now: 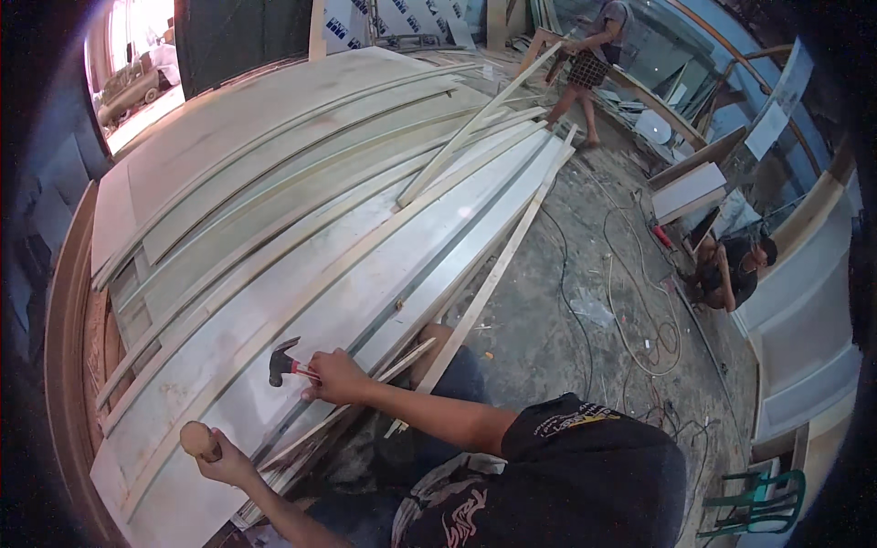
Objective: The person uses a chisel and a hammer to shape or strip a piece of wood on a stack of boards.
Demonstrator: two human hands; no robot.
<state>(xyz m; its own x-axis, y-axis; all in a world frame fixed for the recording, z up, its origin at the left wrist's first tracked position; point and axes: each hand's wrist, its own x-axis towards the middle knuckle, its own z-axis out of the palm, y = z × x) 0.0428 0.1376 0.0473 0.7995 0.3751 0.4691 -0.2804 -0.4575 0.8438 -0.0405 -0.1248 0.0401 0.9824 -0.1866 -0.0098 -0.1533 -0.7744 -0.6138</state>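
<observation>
My right hand (338, 378) is closed around the red handle of a claw hammer (280, 363), gripping it just below the black head. The hammer is held over the white sheet, its claw pointing up and away. Lower and further left, my left hand (227, 462) grips a rounded tan piece (197, 439); whether it is wood or a roll of something I cannot tell. Beneath both hands lies a broad white panel (365, 247) with long pale wood strips (301, 310) across it. A narrow strip (406, 360) runs by my right wrist.
Another long strip (498, 265) sticks out past the stack near my knee. At the far end a standing person (598, 46) holds a strip. One person (731, 269) crouches at right. Cables (630, 338) cross the floor; a green chair (758, 502) stands lower right.
</observation>
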